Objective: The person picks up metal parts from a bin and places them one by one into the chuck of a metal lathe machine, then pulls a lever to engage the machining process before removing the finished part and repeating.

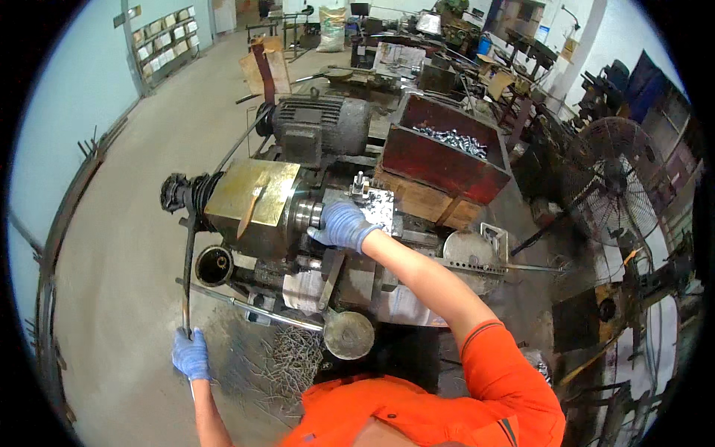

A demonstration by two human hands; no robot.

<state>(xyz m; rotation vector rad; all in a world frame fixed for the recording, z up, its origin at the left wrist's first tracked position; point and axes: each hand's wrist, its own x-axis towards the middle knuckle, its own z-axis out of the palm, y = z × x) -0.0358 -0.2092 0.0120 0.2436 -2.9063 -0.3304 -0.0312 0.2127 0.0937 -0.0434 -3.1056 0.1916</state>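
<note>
My left hand [191, 354], in a blue knitted glove, is closed round the lower end of a long dark lever [187, 276]. That lever runs up to the back end of a small lathe's headstock [257, 237]. At the bright metal spindle nose [305, 214], my gloved right hand [344, 226] has its fingers curled, thumb toward the spindle; whatever they hold is hidden by the glove. Just beyond that hand, a tool post [360, 182] stands on the cross slide beside a shiny plate [378, 208]. A wooden strip [249, 212] lies on the yellowish headstock cover [272, 179].
Behind the headstock sits a grey electric motor [320, 123]. A dark red box [439, 160] of small metal parts stands back right, on a wooden crate. A big fan [614, 179] is at right. Metal swarf [290, 361] covers the floor before me, below a polished bar [257, 309].
</note>
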